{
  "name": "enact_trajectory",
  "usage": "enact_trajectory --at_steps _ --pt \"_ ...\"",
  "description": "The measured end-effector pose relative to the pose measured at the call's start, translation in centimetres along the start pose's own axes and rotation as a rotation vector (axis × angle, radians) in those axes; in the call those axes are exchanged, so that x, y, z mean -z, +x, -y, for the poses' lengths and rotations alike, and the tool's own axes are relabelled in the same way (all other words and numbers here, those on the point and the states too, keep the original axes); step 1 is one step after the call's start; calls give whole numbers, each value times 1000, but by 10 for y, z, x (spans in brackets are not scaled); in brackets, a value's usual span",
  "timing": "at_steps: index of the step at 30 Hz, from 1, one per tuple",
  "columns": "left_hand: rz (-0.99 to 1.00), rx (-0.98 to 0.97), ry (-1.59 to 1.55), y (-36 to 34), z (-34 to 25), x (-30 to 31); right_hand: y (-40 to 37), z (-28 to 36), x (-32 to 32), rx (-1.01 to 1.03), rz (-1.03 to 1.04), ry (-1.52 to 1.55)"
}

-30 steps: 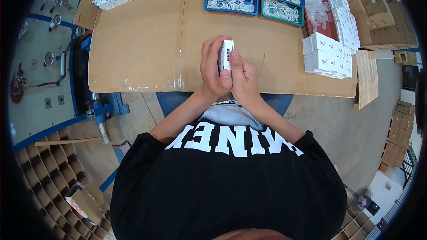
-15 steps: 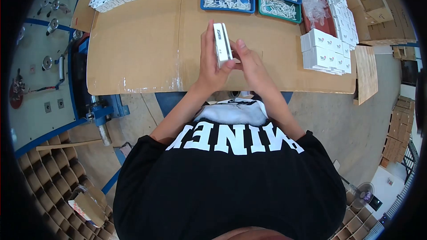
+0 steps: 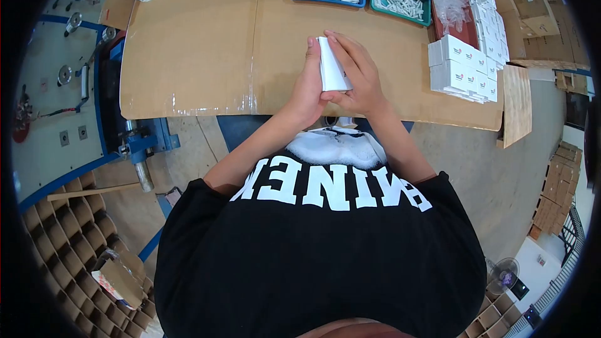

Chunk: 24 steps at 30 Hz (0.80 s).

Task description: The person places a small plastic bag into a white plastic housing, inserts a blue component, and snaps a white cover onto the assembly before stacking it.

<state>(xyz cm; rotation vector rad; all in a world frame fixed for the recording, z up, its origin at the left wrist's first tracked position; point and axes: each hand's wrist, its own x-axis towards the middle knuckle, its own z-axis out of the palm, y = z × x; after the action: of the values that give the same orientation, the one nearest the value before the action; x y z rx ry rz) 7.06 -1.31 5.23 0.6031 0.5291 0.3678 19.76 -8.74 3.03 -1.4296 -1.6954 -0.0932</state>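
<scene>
The small white box (image 3: 332, 72) has turned. A second ago it stood upright with its printed narrow side showing. Half a second ago the left hand (image 3: 307, 84) lifted it edge-on. Now it leans with a plain broad face showing. The right hand (image 3: 358, 81), which was then only touching it low down, now wraps its fingers over the far end and right side.
</scene>
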Motion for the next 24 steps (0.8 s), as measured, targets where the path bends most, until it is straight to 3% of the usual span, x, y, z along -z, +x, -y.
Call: enact_trajectory --at_steps 11,18,20,22,23,24 --pt "-18 -26 4 1 4 0 -3 -3 -9 53 -85 -33" --pt "-44 -29 -8 1 3 4 -4 -1 -13 -13 -104 32" --pt "-22 73 -3 1 -3 4 -4 0 -14 -29 -104 41" --pt "3 -10 128 5 0 1 -8 7 -16 -379 -225 355" --pt "24 -89 255 8 5 1 -6 8 -16 -375 -226 352" --pt "90 -258 354 15 15 7 -3 9 -16 -512 -234 484"
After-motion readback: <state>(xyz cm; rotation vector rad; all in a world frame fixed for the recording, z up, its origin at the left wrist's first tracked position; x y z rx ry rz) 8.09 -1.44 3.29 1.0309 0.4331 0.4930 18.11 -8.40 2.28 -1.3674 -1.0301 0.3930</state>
